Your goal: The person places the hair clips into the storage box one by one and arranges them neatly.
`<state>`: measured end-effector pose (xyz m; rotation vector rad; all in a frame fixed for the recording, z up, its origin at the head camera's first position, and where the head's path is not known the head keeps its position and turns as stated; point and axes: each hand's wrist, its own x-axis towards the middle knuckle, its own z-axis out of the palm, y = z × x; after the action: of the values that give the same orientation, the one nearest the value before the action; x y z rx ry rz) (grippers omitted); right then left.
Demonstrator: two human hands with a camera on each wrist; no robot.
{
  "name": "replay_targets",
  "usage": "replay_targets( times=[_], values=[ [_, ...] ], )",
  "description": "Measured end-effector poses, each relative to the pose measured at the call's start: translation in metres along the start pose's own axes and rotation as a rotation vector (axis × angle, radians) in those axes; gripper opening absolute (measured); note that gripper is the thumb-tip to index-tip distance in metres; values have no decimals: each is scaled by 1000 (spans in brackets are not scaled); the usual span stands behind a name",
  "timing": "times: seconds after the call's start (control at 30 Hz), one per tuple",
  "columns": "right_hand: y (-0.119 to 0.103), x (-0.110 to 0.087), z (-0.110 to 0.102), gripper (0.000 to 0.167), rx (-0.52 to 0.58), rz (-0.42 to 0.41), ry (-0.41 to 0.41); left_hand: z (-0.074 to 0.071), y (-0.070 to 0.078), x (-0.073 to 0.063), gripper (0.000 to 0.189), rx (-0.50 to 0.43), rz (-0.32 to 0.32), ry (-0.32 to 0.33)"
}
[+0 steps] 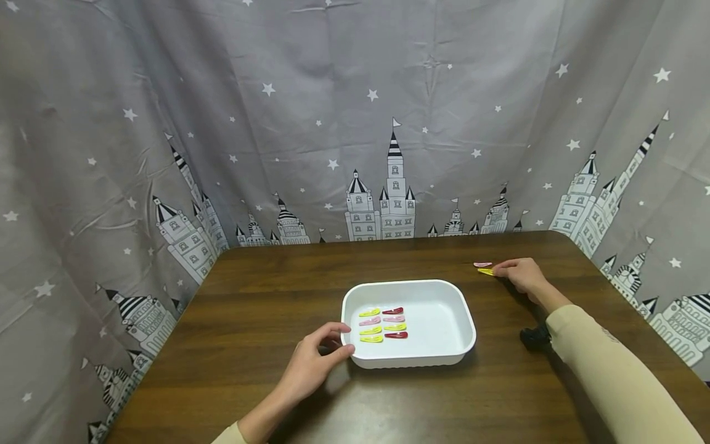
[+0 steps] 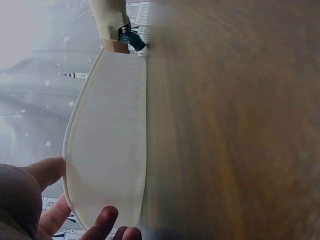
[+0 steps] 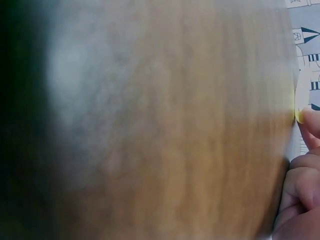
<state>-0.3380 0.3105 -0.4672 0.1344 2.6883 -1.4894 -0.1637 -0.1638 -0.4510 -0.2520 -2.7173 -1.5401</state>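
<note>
A white tray [image 1: 444, 357] stands on the wooden table, with several yellow, pink and red snap hair clips [image 1: 370, 321] in two columns in its left half. My left hand [image 1: 313, 364] grips the tray's left rim, thumb at the front corner; the left wrist view shows its fingers about the tray's end wall [image 2: 107, 135]. Far to the right, my right hand [image 1: 520, 273] pinches the end of a yellow hair clip [image 1: 485, 271] at the table surface. Just behind that clip lies a pink hair clip [image 1: 482, 264]. Only a yellow edge [image 3: 300, 116] shows by the fingers in the right wrist view.
The brown wooden table [image 1: 249, 308] runs back to a grey curtain [image 1: 310, 111] printed with castles and stars. A dark wrist device [image 1: 535, 337] hangs under my right sleeve, close above the table.
</note>
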Motion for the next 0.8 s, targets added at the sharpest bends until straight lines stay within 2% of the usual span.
replay_targets(
  times=[0.53,0.8],
  values=[
    [6,0,-3,44,11,6,-31,0,0,-1,33,2,10,5],
    [3,-1,-3,42,-37,-7,-19,0,1,0,32,-21,9,8]
  ],
)
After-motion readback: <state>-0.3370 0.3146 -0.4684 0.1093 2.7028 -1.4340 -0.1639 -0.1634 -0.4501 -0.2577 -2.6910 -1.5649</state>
